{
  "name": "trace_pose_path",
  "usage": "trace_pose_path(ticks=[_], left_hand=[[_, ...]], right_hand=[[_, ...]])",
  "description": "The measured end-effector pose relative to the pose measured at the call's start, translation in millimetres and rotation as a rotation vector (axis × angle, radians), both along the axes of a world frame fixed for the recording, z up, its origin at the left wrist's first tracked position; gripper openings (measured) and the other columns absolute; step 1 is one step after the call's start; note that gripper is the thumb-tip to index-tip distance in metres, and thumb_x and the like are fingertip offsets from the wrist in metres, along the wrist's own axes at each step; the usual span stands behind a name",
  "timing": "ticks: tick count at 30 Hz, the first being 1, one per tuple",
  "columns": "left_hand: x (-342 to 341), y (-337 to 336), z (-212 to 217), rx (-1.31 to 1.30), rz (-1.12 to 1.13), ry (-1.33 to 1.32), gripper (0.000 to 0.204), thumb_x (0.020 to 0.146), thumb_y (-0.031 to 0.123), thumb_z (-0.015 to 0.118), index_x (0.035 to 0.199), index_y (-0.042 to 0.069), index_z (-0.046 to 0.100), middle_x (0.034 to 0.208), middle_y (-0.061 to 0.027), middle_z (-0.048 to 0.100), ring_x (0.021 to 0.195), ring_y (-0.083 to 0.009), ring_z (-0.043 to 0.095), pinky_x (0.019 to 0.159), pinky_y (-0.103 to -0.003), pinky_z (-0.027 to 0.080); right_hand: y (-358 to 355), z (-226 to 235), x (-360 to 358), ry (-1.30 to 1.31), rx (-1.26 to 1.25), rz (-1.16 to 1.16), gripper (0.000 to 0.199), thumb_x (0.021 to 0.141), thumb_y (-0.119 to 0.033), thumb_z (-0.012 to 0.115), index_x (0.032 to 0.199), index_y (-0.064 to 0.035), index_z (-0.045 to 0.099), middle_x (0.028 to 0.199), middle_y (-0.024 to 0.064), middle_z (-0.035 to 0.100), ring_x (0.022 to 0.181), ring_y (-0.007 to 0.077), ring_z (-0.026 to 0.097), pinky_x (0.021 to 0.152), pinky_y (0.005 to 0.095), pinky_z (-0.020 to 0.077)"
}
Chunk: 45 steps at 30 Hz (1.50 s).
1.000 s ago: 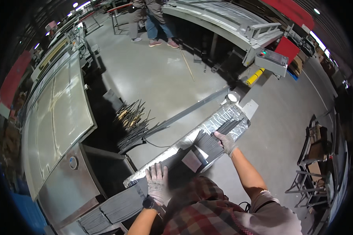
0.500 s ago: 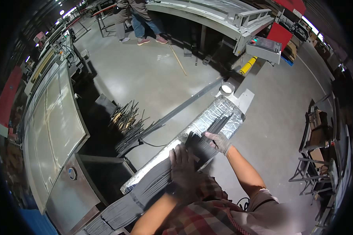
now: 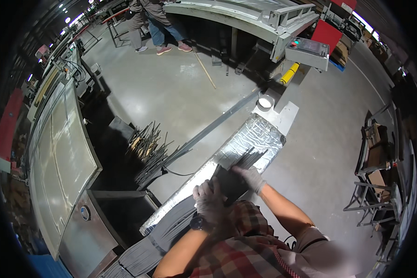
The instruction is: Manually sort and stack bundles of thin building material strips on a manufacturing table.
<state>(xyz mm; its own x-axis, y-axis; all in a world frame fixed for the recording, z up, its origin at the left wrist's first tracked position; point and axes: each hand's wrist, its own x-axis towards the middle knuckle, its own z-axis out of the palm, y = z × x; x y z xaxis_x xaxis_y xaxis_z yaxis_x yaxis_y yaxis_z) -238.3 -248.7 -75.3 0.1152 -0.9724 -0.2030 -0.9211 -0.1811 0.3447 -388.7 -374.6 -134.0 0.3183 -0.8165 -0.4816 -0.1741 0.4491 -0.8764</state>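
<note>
My left hand (image 3: 209,200), in a pale grey glove, is closed at the left side of a bunch of thin dark strips (image 3: 230,181). Gripping the right side of that bunch is my gloved right hand (image 3: 251,178), its thumb over the top. Strip ends fan out beyond the right hand, over a long foil-wrapped bench (image 3: 259,134). A long grey bundle of strips (image 3: 171,224) lies along the near part of the bench, running under my left wrist. My fingertips are partly hidden by the bunch.
A white-filled cup (image 3: 265,102) stands at the bench's far end. Loose strips (image 3: 148,150) are heaped to the left, by a metal-sided machine (image 3: 65,157). A large frame table (image 3: 227,16) and a control box (image 3: 308,52) are ahead. Another person (image 3: 160,28) stands far off.
My left hand has gone from lying flat on the grey bundle to closing on the dark bunch. My right hand has come slightly nearer, still gripping it.
</note>
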Motion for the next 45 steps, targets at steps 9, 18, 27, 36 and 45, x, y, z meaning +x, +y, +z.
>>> trace_pose_path(ticks=[9, 18, 27, 36, 45], left_hand=[[4.3, 1.7, -18.8, -0.153, -0.027, -0.029, 0.119, 0.062, 0.074, 0.067, 0.141, -0.009, 0.033, 0.127, -0.0222, 0.043, 0.121, -0.0370, 0.039, 0.106, -0.057, 0.025], [3.0, 11.3, -15.8, -0.169, 0.015, -0.122, 0.096, 0.075, 0.059, 0.062, 0.142, -0.004, 0.034, 0.133, -0.0253, 0.044, 0.133, -0.0398, 0.032, 0.113, -0.055, 0.016], [36.7, 163.2, -9.9, -0.237, 0.437, -0.176, 0.093, 0.072, 0.070, 0.064, 0.127, -0.003, 0.049, 0.123, -0.0165, 0.050, 0.123, -0.0359, 0.042, 0.104, -0.052, 0.030], [40.1, 164.6, -11.7, -0.274, 0.456, -0.153, 0.099, 0.051, 0.075, 0.073, 0.116, 0.003, 0.053, 0.109, -0.0138, 0.050, 0.112, -0.0341, 0.045, 0.106, -0.056, 0.025], [38.2, 153.3, 1.8, -0.166, 0.462, -0.112, 0.090, 0.058, 0.062, 0.078, 0.122, 0.004, 0.053, 0.112, -0.0126, 0.052, 0.115, -0.0286, 0.045, 0.109, -0.057, 0.019]], right_hand=[[-17.4, 9.1, 3.2, -0.307, 0.188, 0.062, 0.023, 0.088, -0.018, 0.068, 0.105, -0.0020, 0.067, 0.090, 0.0039, 0.066, 0.082, 0.0140, 0.062, 0.075, 0.0263, 0.0502], [-25.1, -15.8, 1.9, -0.452, 0.371, 0.044, 0.015, 0.092, -0.013, 0.064, 0.103, -0.0028, 0.062, 0.090, 0.0055, 0.064, 0.081, 0.0167, 0.064, 0.072, 0.0299, 0.0534], [-29.6, -35.7, -5.4, -0.535, 0.458, -0.067, 0.019, 0.098, -0.014, 0.055, 0.103, 0.0026, 0.060, 0.095, 0.0097, 0.065, 0.086, 0.0199, 0.065, 0.082, 0.0309, 0.0545], [-30.5, -58.8, -3.9, -0.685, 0.468, -0.233, 0.015, 0.096, -0.018, 0.058, 0.094, -0.0038, 0.060, 0.089, 0.0093, 0.064, 0.085, 0.0218, 0.064, 0.083, 0.0342, 0.0527], [-34.2, -63.6, -4.3, -0.707, 0.356, -0.350, 0.013, 0.095, -0.017, 0.058, 0.092, -0.0039, 0.058, 0.083, 0.0084, 0.062, 0.080, 0.0212, 0.062, 0.079, 0.0351, 0.0526]])
